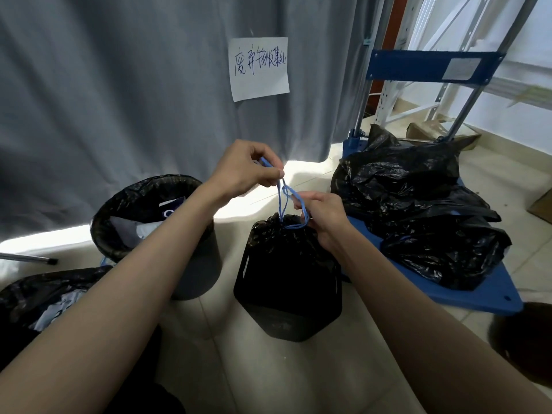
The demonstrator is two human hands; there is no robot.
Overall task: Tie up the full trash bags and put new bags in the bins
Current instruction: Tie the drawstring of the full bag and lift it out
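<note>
A black trash bag point(283, 243) sits gathered shut at its top inside a black bin point(286, 306) on the floor in the middle. Its blue drawstring point(283, 201) rises from the gathered neck. My left hand point(242, 171) pinches one strand above the bag, up and to the left. My right hand point(325, 216) grips the other loop just right of the neck. The two strands cross between my hands. To the left stands a grey round bin point(194, 264) lined with a black bag point(143, 192), with paper waste inside.
A blue platform cart point(478, 297) at the right carries several full black bags point(418, 210). Another black bag with waste point(44, 294) lies at the lower left. A grey curtain point(119, 85) with a handwritten paper sign point(259, 68) hangs behind.
</note>
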